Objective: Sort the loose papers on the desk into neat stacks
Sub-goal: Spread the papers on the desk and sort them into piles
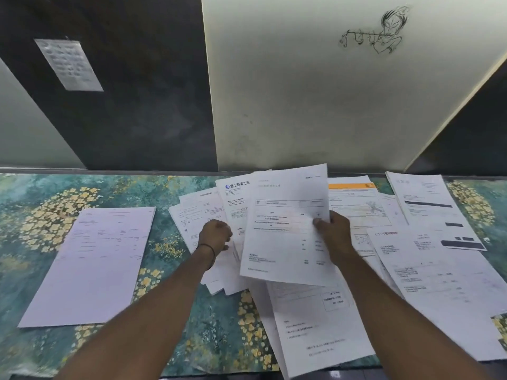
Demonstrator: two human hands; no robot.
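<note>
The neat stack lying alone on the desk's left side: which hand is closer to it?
Left. The left hand grips the fanned papers just right of the neat stack; the right hand is farther right, pinching a raised sheet.

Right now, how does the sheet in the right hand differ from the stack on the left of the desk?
The sheet is lifted and tilted, pinched by the right hand; the stack lies flat, untouched. The sheet is held over a loose pile; the stack sits apart on the desk, edges squared. Both are white printed paper.
</note>
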